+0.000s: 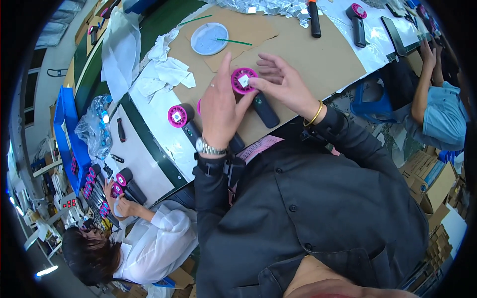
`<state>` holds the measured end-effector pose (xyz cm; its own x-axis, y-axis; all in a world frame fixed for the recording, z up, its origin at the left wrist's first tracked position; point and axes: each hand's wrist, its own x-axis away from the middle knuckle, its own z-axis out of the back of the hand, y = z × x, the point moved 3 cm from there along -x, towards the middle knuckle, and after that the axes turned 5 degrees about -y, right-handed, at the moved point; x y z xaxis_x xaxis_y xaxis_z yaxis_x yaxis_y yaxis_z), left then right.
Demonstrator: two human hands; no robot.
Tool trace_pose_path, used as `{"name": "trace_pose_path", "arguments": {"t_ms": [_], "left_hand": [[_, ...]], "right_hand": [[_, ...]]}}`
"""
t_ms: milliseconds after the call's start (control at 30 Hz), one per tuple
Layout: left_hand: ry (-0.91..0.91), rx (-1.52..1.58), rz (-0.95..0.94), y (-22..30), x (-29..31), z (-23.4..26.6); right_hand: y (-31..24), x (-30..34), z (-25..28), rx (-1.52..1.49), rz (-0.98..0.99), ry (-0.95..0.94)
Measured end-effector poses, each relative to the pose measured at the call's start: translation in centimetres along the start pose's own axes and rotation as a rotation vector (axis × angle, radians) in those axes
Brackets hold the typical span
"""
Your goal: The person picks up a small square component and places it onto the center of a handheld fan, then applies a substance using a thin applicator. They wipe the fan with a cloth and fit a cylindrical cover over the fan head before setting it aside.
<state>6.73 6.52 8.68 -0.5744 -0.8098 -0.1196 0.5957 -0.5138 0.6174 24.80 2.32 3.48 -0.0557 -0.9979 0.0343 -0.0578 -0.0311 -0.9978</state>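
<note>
A hand-held fan with a magenta round head (243, 80) and a dark handle (265, 110) lies on the brown cardboard sheet (318, 59). My left hand (221, 107) grips the fan head from its left side, thumb raised beside it. My right hand (280, 84) pinches a small white square piece at the centre of the fan head. A second fan with a magenta head (177, 116) lies just left of my left wrist. Part of a third fan is hidden under my left hand.
A white round dish (209, 38) with a green stick sits beyond my hands, white cloths (164, 74) to its left. Far side holds foil packets (271, 7), another fan (357, 22) and a dark tool (314, 19). Co-workers sit left (149, 243) and right (437, 109).
</note>
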Motion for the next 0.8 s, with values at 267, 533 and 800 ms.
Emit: {"name": "trace_pose_path", "arguments": {"t_ms": [267,533,800], "left_hand": [[0.244,0.105,-0.184,3.0,3.5,0.7],[-0.021,1.184,0.244,3.8,5.4,0.6],[-0.01,1.103,0.147,4.6,5.6,0.5]], "right_hand": [[-1.5,1.4,-0.8,-0.186,-0.043,-0.262],[-4.9,5.2,-1.3,-0.263,0.145,-0.33],[-4.3,6.4,-0.7,-0.3,0.195,-0.291]]}}
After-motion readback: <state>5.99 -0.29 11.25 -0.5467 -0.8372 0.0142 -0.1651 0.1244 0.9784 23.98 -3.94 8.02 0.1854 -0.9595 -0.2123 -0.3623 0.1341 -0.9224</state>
